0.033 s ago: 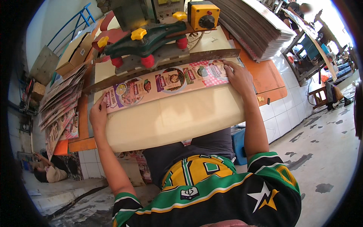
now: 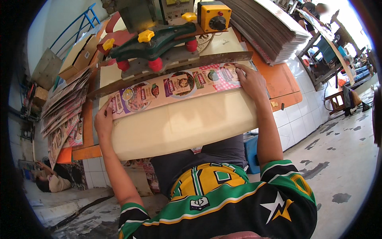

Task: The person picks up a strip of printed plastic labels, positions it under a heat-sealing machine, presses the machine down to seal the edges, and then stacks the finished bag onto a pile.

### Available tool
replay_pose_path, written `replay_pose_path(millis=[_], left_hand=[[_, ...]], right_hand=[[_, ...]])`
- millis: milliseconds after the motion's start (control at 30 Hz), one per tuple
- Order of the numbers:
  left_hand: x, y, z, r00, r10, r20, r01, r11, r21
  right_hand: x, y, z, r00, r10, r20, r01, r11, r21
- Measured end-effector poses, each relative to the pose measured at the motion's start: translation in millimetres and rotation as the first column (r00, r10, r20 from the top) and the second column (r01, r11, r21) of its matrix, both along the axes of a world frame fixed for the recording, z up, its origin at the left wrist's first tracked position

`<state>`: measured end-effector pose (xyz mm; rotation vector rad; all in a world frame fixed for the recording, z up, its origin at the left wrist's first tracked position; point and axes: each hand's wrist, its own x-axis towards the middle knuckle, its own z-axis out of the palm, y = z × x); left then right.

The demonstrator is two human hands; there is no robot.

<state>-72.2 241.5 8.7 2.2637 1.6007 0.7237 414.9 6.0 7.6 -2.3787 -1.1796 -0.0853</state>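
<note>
A large cardboard sheet (image 2: 179,123) lies on the bench in front of me. Its near part is plain cream, and a colourful printed strip (image 2: 175,87) runs along its far edge. That far edge sits under the long metal bar (image 2: 171,68) of a press with a green clamp (image 2: 159,42) and yellow and red knobs. My left hand (image 2: 103,119) grips the sheet's left edge. My right hand (image 2: 248,81) holds the sheet at its far right corner, fingers spread over the print beside the bar.
A yellow control box (image 2: 215,16) sits on the machine. A tall stack of flat sheets (image 2: 270,32) lies on the orange bench (image 2: 284,81) at the right, and printed sheets (image 2: 63,109) fan out at the left. A blue bin (image 2: 251,153) stands under the bench. A person (image 2: 49,181) is low on the floor at the left.
</note>
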Motion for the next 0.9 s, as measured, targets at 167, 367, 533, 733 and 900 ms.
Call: replay_pose_path(millis=[167,367,533,733,900], left_hand=[[1,-2,1,1.0,0.009,0.01,-0.009,1.0,-0.003],[0,-1,-2,1.0,0.006,0.0,-0.006,1.0,0.03],[2,-3,1,1.0,0.017,-0.003,-0.017,1.0,-0.005],[-1,0,-4,1.0,0.007,0.024,-0.007,1.0,0.003],[0,0,-1,1.0,0.017,0.006,-0.017,1.0,-0.022]], right_hand=[[-3,0,4,1.0,-0.014,-0.006,0.014,1.0,-0.011],[-6,-1,8,0.999,-0.023,-0.031,0.023,1.0,-0.014],[-6,-1,9,0.998,-0.026,-0.052,0.024,0.999,-0.029],[-6,0,10,0.998,-0.021,-0.052,0.019,0.999,-0.032],[-4,-1,5,0.999,-0.023,-0.023,0.023,1.0,0.002]])
